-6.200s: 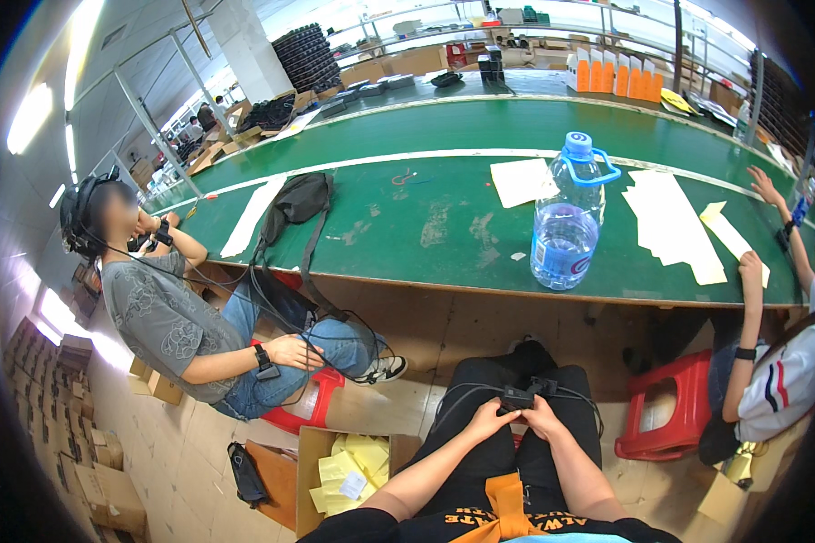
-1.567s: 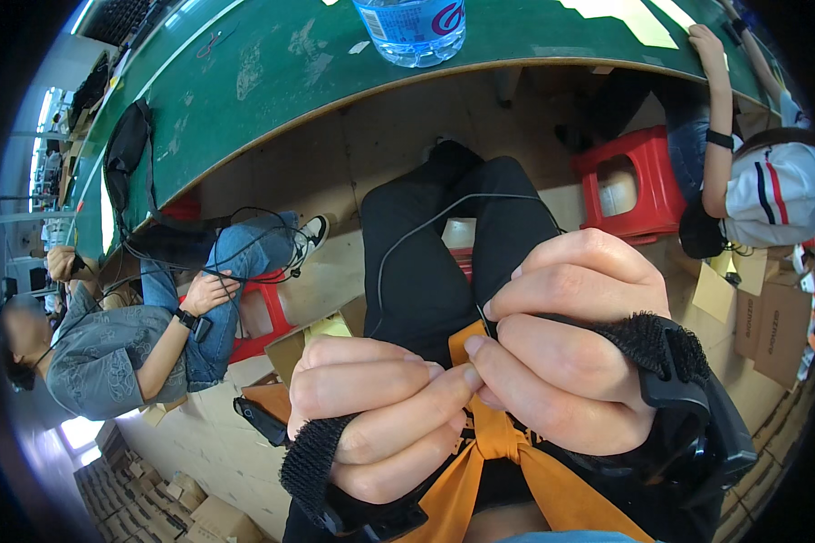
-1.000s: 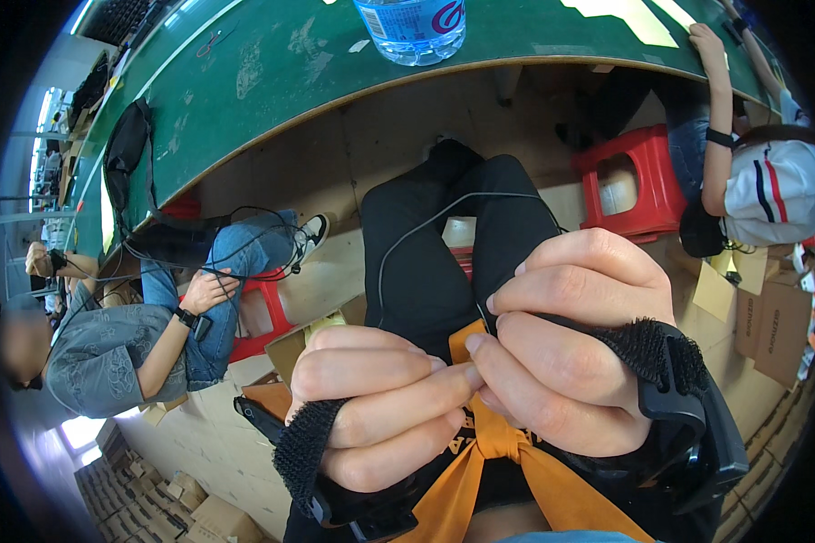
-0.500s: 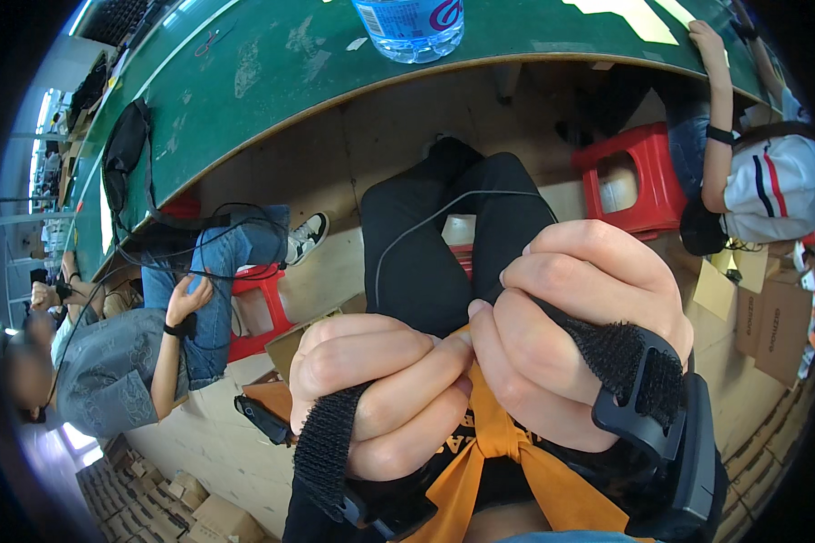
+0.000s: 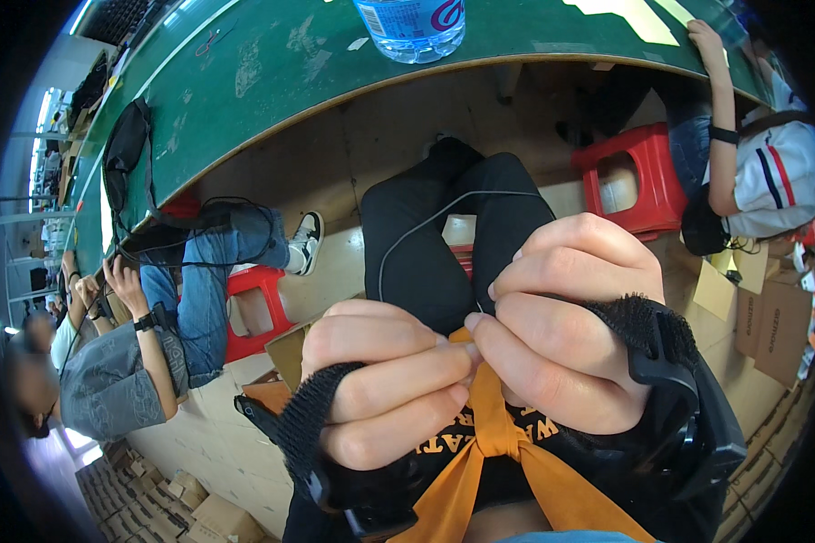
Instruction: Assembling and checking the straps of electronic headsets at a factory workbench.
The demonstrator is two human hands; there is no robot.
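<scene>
My left hand (image 5: 380, 385) and my right hand (image 5: 566, 330) meet in front of my chest, fingers curled and fingertips pinched together. What they pinch is too small and hidden to make out. An orange cloth strip (image 5: 487, 398) runs from a knot up behind the fingertips; I cannot tell whether they grip it. Its two tails spread toward the lower edge, over a black top with orange print. A black hook-and-loop strap (image 5: 303, 421) wraps the left hand. Another black strap (image 5: 647, 330), with a plastic buckle, is on the right hand.
A green table (image 5: 290, 72) crosses the top, bearing a water bottle (image 5: 412, 32) and a black bag (image 5: 129, 145). Seated people are at left and right, near red stools (image 5: 638, 181). A thin cable (image 5: 417, 226) lies over my legs. Cardboard boxes (image 5: 779, 330) stand on the floor.
Both hands shift and turn slightly, fingertips still together; the left wrist strap swings outward. The person at left moves a hand from the lap toward the table.
</scene>
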